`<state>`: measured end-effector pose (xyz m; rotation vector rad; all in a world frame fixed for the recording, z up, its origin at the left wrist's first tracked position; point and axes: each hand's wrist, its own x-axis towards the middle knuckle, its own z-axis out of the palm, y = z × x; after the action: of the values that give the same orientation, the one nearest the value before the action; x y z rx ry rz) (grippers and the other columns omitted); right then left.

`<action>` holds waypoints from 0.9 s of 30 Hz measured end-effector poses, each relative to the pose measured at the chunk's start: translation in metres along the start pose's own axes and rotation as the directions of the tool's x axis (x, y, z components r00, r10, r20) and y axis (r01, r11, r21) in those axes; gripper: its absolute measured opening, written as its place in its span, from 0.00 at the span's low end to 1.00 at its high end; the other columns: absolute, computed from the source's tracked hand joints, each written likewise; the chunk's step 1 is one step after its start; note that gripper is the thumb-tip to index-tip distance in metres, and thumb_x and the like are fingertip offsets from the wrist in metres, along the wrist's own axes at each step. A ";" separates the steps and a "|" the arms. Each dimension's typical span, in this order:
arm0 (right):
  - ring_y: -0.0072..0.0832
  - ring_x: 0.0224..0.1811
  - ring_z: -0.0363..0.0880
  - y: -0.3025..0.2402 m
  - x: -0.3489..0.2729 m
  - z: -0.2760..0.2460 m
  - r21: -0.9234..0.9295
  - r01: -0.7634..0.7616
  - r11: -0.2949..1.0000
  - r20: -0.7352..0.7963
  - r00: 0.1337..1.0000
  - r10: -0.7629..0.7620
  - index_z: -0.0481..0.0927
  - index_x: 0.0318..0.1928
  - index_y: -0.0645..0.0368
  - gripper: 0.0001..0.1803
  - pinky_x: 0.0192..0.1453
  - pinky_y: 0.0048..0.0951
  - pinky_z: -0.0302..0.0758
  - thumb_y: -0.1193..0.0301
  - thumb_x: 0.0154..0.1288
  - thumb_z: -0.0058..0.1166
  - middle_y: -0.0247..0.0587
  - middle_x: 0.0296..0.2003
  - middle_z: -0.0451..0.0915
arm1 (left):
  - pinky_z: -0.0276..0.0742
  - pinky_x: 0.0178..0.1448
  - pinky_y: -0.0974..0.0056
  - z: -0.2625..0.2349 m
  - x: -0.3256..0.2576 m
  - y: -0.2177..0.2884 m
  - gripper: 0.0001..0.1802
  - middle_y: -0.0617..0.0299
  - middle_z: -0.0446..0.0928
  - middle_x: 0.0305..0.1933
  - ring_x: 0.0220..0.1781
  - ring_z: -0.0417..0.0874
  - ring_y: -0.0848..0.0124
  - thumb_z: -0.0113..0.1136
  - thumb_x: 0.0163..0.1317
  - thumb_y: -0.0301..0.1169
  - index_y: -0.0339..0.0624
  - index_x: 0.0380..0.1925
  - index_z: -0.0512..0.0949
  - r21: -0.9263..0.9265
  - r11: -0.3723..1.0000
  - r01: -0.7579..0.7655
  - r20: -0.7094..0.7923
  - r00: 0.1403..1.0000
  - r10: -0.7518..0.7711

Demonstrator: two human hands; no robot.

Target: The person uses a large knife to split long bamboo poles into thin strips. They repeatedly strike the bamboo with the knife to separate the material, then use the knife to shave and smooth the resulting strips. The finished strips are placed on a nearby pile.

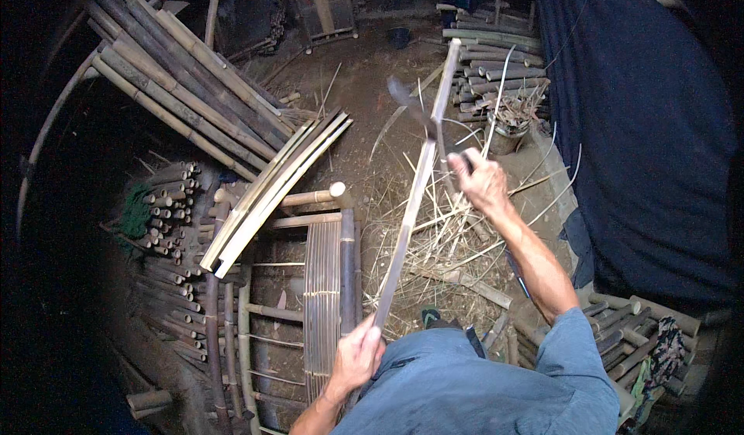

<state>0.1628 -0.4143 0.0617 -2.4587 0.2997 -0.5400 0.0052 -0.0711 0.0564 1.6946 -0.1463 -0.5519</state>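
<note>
From my remote seat, the biggest thing on my feed is the dark navy cloth curtain [643,148], hanging down the right side. Next I see the wearer's blue-grey cloth shirt [473,381] along the lower edge. At the upper left, long brown and tan bamboo poles [194,98] lie side by side; nearer, a bamboo frame with a panel of thin slats [322,303] stands left of the wearer, with pale split bamboo lengths [280,191] slanting over its far corner. A loose litter of straw-coloured bamboo shavings [442,241] covers the ground ahead. Above it I find the long, narrow, pale bamboo strip [419,179], raised at a slant between both hands, its far end pointing away. A dark metal blade tool [411,101], smeared by blur, crosses the strip in its upper part; I cannot tell whether its edge bites in. My right hand [482,183] is closed around the tool's handle, thumb toward the strip and fingers curled, just right of the strip. My left hand [358,357], low beside the shirt, is wrapped tightly around the strip's near end.
</note>
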 end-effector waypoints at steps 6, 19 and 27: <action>0.56 0.31 0.81 0.047 0.056 -0.035 -0.111 0.010 0.994 -0.086 0.996 -0.020 0.78 0.36 0.56 0.34 0.34 0.51 0.74 0.35 0.66 0.40 0.56 0.24 0.80 | 0.67 0.22 0.71 -0.015 -0.068 -0.039 0.21 0.65 0.70 0.17 0.17 0.69 0.80 0.48 0.71 0.31 0.33 0.61 0.70 -0.010 0.997 0.081 0.041 0.996 -0.081; 0.29 0.23 0.82 0.105 0.106 -0.020 -0.024 0.138 0.990 -0.244 0.960 -0.140 0.80 0.38 0.53 0.27 0.26 0.28 0.76 0.42 0.69 0.44 0.40 0.28 0.82 | 0.73 0.32 0.66 0.018 -0.109 -0.070 0.21 0.61 0.76 0.26 0.27 0.76 0.72 0.53 0.69 0.38 0.32 0.53 0.77 0.054 0.997 0.061 -0.172 0.984 -0.051; 0.19 0.16 0.73 0.111 0.109 -0.016 0.653 -0.422 0.629 0.230 0.901 0.367 0.77 0.33 0.60 0.34 0.20 0.22 0.70 0.36 0.63 0.50 0.31 0.17 0.74 | 0.77 0.31 0.64 -0.010 -0.047 -0.098 0.17 0.54 0.78 0.24 0.25 0.80 0.70 0.58 0.63 0.29 0.30 0.49 0.77 0.648 0.690 -0.321 -0.247 0.769 0.590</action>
<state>0.2430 -0.5466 0.0401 -1.5981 0.4921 -0.2829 -0.0520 -0.0228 -0.0232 2.2223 -0.4458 0.3274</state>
